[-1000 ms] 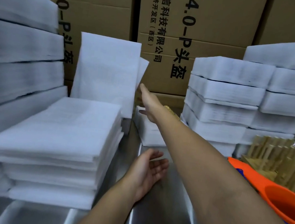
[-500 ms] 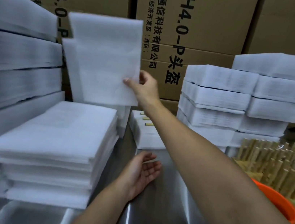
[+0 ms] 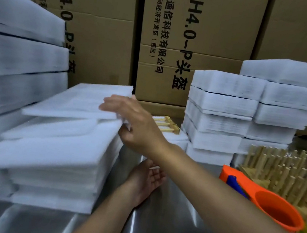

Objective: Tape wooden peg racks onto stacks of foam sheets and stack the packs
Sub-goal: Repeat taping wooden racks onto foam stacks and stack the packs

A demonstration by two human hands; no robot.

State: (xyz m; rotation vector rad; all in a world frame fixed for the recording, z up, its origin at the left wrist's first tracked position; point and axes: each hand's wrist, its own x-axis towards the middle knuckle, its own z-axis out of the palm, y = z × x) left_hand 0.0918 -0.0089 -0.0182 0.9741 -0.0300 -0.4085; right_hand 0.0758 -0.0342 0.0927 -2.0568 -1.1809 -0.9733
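Observation:
My right hand (image 3: 136,121) reaches across to the left and grips the edge of a few white foam sheets (image 3: 84,100), blurred and tilted over the low pile of foam sheets (image 3: 57,162). My left hand (image 3: 147,178) rests palm up and open on the metal table (image 3: 163,226), holding nothing. Behind my right hand a wooden peg rack (image 3: 167,124) lies on a small foam stack (image 3: 175,137). Loose wooden peg racks (image 3: 282,174) are heaped at the right.
Tall bundles of foam (image 3: 17,69) stand at the left. Finished foam packs (image 3: 247,113) are stacked at the back right. An orange tape dispenser (image 3: 266,203) lies at the right edge. Cardboard boxes (image 3: 198,43) wall off the back.
My right hand has brought the upright foam sheets down from in front of the boxes onto the low pile at the left. My left hand has barely moved.

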